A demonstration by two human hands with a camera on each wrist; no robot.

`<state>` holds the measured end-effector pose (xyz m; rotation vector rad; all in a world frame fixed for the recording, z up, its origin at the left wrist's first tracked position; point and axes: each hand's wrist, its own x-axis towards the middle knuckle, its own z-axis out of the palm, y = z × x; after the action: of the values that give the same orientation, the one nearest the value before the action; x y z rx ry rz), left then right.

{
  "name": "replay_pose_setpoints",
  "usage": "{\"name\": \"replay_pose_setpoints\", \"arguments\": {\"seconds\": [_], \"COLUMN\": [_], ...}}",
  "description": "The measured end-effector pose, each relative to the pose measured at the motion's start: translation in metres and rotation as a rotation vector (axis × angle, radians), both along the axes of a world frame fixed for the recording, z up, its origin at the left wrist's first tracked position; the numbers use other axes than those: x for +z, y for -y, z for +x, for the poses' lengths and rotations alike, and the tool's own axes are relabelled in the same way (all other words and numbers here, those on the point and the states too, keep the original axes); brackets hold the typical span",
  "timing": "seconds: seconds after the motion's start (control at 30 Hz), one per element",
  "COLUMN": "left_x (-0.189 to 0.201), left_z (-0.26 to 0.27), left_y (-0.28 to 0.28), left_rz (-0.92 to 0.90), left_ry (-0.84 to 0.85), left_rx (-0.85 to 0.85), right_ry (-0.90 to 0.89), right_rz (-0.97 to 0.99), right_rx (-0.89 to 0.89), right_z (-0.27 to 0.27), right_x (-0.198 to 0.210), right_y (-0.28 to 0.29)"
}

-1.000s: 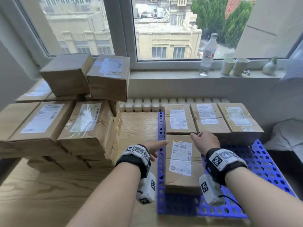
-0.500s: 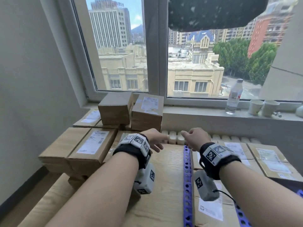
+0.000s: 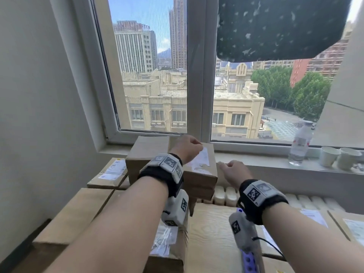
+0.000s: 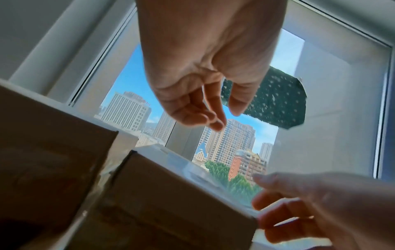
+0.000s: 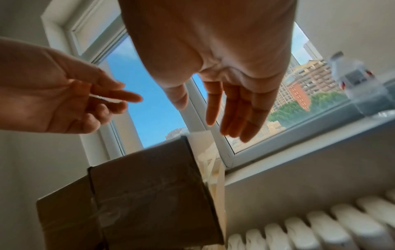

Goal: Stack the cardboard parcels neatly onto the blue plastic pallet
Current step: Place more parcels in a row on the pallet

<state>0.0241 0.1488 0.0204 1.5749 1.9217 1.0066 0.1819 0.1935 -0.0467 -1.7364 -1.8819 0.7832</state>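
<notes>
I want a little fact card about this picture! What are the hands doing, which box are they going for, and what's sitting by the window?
left hand: above the top parcel with the label, fingers relaxed, holding nothing
right hand: beside that parcel's right edge, fingers straight, holding nothing
top parcel: brown cardboard, white label on top, sits on the pile at the left
neighbour parcel: plain brown, right next to it
blue pallet: only a bit shows, low in the head view
windowsill: water bottle and two paper cups
radiator: white, under the sill
</notes>
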Motion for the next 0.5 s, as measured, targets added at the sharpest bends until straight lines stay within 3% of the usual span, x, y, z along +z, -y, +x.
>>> {"name": "replay_pose_setpoints", "arguments": {"seconds": [0.07,0.2,0.4,0.5], "left_x": [-0.005,-0.021,-0.041,-0.045], "left_z": [-0.010,-0.021,-0.028,-0.030], "left_y": [-0.009,-0.022,-0.031,-0.031], "left_rz": [0.056,-0.011,-0.118,-0.110], "left_ry": [-0.152,-0.314,-0.328,-0.309], "left_rx": [0.035,0.018,-0.026,-0.019], "right_ry": [-0.074,-0.282,-0.530,-0.575], "right_rz": [-0.064,-0.264,-0.599,-0.651], "right_rx": [-0.016,-0.010,-0.020,-0.006], "right_z": [-0.010,-0.024,-0.028,-0.028], "right_x": [-0.007,-0.022,-0.040,-0.044], "right_y": [-0.008,-0.017,-0.020,-0.020]}}
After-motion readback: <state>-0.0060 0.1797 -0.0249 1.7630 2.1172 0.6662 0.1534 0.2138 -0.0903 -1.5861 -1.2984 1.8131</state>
